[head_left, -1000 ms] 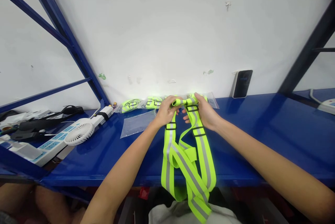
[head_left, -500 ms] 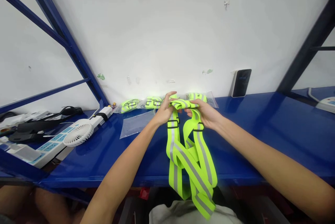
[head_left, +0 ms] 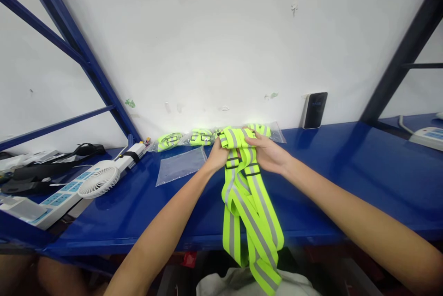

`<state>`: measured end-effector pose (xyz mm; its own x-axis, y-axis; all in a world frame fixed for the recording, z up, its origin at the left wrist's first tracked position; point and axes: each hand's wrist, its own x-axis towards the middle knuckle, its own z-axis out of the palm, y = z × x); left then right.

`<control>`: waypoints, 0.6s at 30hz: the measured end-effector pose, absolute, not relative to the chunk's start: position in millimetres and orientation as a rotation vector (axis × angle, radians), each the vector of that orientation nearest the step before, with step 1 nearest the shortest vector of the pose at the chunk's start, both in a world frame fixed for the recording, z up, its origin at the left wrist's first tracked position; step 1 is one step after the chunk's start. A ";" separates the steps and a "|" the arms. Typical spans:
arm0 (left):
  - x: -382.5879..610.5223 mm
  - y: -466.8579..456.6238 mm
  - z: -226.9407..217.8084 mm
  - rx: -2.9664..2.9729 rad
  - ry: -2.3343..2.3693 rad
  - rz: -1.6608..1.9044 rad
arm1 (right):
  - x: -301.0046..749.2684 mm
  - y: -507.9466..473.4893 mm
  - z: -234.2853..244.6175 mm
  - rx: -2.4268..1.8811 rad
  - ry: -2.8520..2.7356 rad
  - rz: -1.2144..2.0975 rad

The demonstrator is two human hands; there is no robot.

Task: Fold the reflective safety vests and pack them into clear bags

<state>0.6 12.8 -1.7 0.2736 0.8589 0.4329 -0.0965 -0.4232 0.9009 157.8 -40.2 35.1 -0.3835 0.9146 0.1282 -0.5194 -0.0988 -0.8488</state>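
Bare blue metal shelf top [head_left: 346, 171] lies open to the right; left, a clear plastic bag [head_left: 180, 166] and small white fan [head_left: 98, 180] crowd it.

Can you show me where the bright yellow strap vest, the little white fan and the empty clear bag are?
strap vest [head_left: 249, 208]: head view, on a hanging band with its grey stripe.
white fan [head_left: 98, 180]: head view, middle of its round grille.
clear bag [head_left: 178, 165]: head view, middle of the flat plastic.

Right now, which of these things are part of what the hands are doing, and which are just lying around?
In hand:
left hand
right hand
reflective straps
empty bag
bagged straps

Lying about:
fan
power strip
phone
black straps
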 end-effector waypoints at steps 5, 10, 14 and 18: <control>8.0 9.8 -10.0 1.504 0.789 1.462 | 162.1 -33.1 29.6 -0.608 -1.043 1.618; 5.7 10.2 -11.9 1.473 0.744 1.530 | 164.8 -29.5 28.9 -0.603 -1.108 1.525; 7.1 6.2 -6.9 1.608 0.678 1.570 | 164.9 -27.0 26.8 -0.629 -1.065 1.431; 10.5 0.0 -2.7 1.586 0.588 1.422 | 167.9 -18.5 17.8 -0.604 -1.093 1.278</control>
<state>10.5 0.0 -2.7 0.2258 0.8212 0.5241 -0.2115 -0.4838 0.8492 167.9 -18.5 17.8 -0.0756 0.9497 0.3039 -0.4480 0.2400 -0.8612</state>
